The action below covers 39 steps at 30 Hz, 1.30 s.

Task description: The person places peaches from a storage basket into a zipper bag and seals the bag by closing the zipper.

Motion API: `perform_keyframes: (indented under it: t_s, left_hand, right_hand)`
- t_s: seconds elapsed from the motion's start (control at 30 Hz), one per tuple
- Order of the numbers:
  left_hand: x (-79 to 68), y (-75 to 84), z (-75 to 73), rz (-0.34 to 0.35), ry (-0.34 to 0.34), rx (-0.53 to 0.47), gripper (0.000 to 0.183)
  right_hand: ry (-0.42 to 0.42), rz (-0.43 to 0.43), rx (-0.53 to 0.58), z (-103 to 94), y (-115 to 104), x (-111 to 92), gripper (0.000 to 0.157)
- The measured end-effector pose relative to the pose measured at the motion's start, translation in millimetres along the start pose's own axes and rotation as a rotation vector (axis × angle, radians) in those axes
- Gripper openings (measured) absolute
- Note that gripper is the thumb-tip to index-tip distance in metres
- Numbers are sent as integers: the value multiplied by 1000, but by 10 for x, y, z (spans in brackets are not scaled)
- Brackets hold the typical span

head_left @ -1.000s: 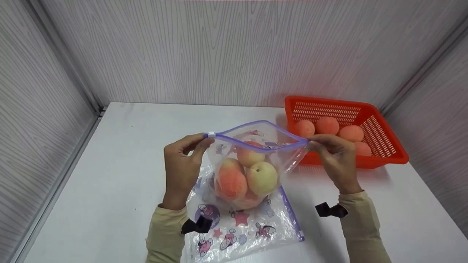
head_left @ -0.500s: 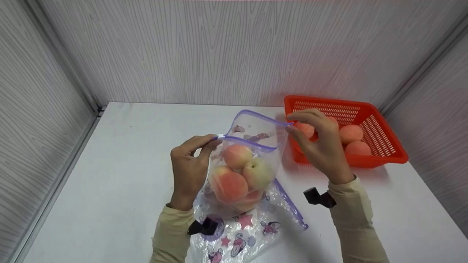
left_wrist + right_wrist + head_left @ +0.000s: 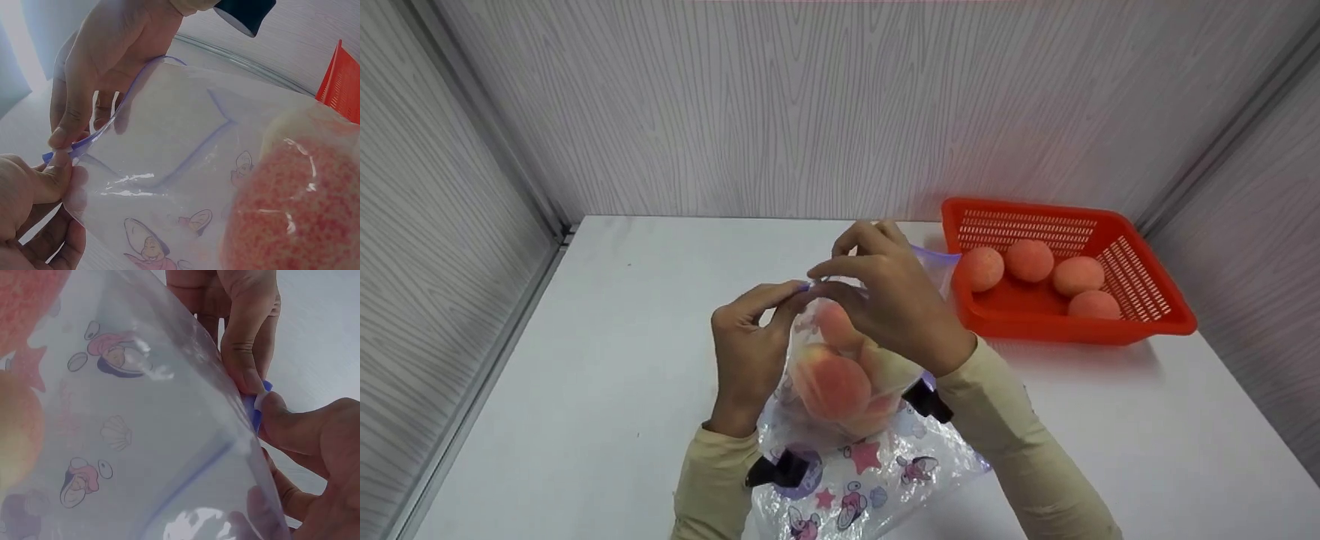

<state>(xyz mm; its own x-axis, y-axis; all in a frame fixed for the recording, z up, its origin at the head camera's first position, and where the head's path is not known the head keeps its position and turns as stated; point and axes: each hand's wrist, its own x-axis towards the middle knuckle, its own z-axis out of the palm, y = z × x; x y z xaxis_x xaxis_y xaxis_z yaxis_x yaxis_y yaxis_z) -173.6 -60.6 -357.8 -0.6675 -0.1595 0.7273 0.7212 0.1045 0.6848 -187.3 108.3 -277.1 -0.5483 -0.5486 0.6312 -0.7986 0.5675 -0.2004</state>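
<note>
A clear zip bag [image 3: 169,405] with a purple zip edge and sea-creature prints holds several peaches [image 3: 836,386]. My left hand [image 3: 750,341] pinches its upper left corner between thumb and fingers. Beside those fingertips, my right hand [image 3: 896,304] pinches the white slider [image 3: 260,401] at that same corner. Thumb and finger of the right hand cover much of the slider in the head view. The zip edges stand apart over the rest of the mouth. Beneath lies a second printed bag [image 3: 885,480], flat on the white table [image 3: 607,360].
A red plastic basket [image 3: 1035,330] stands at the back right of the table with several peaches [image 3: 1030,260] inside. Grained panels [image 3: 735,112] rise behind the table and at both sides. The right forearm crosses over the flat bag's right part.
My right hand has let go of the mouth's right side and moved left to the slider corner. The left hand shifted slightly right, keeping its pinch. The peaches tilted a little with the bag.
</note>
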Motion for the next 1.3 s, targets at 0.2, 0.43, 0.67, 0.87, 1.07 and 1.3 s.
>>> perform_keyframes:
  t_s: [0.2,0.43,0.67,0.87,1.07,1.3]
  left_hand:
    - [-5,9,22,4,-3,14,12]
    - [-6,54,26,27,20,93,10]
    - [-6,45,2,63,26,99,9]
    - [-9,44,-7,72,34,106,9]
    - [-5,56,-6,77,36,110,9]
    - [-9,47,9,83,57,119,8]
  right_hand:
    - [48,-37,-61,16,-25,-7,5]
    - [68,-40,-161,61,-53,-17,5]
    - [76,-42,-159,86,-73,-30,6]
    - [82,-38,-157,97,-76,-34,7]
    - [95,-51,-174,99,-66,-37,10]
    - [51,-52,-171,83,-50,-42,8]
